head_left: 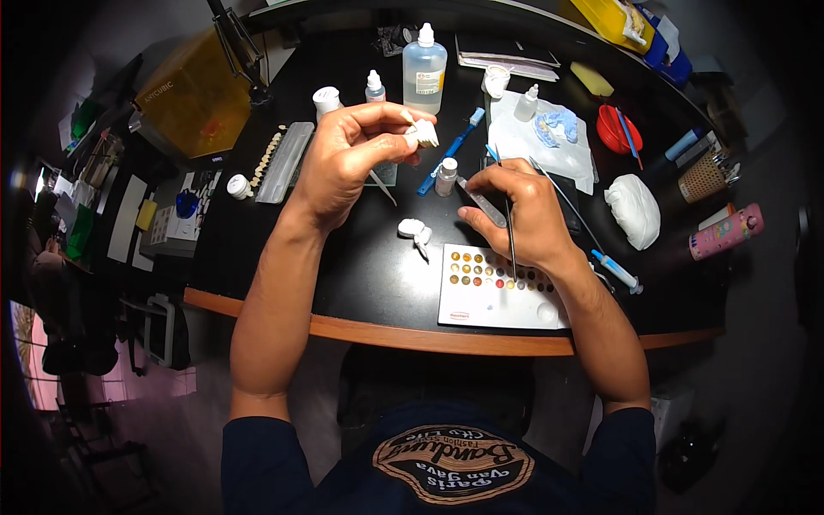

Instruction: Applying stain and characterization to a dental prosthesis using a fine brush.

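My left hand (343, 159) is raised over the desk, thumb and fingers pinched around a small cream-coloured dental model piece (424, 134) with tooth shapes. Below that hand, a thin pointed tool (383, 189) shows partly; I cannot tell whether it lies on the desk or is held. My right hand (524, 215) grips a thin dark brush (511, 232), its lower end over the white palette (468, 314) with rows of coloured round wells. Close to the right fingertips are a clear plastic tube (487, 208) and a small glass bottle (445, 178). A crumpled white tissue (415, 230) lies between the hands.
Behind the hands stand a large clear bottle (424, 81), a white jar (326, 101) and a blue toothbrush (463, 137). To the right are a blue dental impression (556, 129), a red bowl (613, 129), a white bundle (633, 210) and a syringe (618, 272). A tooth row (268, 159) lies left.
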Tool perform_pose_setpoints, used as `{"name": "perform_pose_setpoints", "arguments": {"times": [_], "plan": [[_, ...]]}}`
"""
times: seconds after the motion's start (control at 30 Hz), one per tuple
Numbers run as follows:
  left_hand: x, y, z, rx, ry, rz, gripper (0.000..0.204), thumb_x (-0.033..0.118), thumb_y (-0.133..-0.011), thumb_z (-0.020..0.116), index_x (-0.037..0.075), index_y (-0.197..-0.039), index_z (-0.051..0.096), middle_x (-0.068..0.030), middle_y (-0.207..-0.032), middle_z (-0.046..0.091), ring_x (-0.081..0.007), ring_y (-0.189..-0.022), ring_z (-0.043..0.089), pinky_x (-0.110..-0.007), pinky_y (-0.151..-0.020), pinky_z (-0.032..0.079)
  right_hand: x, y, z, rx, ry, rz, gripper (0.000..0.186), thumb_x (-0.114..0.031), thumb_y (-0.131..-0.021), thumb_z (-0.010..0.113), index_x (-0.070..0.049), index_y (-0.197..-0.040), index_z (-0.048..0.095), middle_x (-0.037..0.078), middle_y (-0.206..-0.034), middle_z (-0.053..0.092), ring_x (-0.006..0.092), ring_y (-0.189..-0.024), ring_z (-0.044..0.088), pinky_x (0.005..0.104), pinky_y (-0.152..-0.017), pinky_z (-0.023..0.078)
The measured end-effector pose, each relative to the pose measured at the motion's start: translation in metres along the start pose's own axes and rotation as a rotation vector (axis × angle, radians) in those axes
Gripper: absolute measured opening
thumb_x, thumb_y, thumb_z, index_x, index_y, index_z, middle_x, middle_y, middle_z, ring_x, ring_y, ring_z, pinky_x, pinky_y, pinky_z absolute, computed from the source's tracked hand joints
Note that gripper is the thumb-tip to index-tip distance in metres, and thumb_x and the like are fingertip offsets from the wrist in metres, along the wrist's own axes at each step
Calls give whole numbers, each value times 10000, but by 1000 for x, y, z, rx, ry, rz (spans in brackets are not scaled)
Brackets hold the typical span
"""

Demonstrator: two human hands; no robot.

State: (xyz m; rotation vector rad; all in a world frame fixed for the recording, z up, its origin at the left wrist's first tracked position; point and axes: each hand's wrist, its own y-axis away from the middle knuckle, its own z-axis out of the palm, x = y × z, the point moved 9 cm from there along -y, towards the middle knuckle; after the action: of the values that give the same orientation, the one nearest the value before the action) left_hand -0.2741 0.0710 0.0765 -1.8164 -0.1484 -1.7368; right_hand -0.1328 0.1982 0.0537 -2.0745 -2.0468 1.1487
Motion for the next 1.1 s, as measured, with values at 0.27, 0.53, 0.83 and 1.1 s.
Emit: {"name": "perform_pose_setpoints", "arguments": {"times": [0.27,0.53,0.83,1.1], "plan": [[-2,4,6,-19,-7,-12,267,132,-875,685,-18,-1090,735,-114,-1049,733,-156,-890,668,-313,-835,533,4,4,3,-19,95,106,330,-207,-691,934,-36,-915,762,73,-788,708,223,-852,659,352,-769,518],[-13,0,2,-55,22,-4,224,89,-888,686,-16,-1083,727,-132,-1144,733,-133,-922,672,-274,-831,522,3,5,-1,32,73,45,344,-284,-746,905,-14,-907,765,98,-829,759,236,-844,698,361,-764,541],[-15,-2,4,-46,-56,-33,270,118,-891,667,-45,-1100,719,-122,-1115,725,-131,-912,637,-278,-867,488,-3,78,-88,396,-403,240,363,-281,-1044,439,43,-1149,564,126,-810,736,103,-713,594,274,-666,473],[-18,9,38,-132,-113,-71,352,159,-862,678,-54,-1140,717,-108,-1021,720,-137,-865,634,-278,-833,497,5,180,-65,326,-663,503,219,-112,-912,487,51,-933,633,149,-768,708,100,-658,587,237,-623,455]]}}
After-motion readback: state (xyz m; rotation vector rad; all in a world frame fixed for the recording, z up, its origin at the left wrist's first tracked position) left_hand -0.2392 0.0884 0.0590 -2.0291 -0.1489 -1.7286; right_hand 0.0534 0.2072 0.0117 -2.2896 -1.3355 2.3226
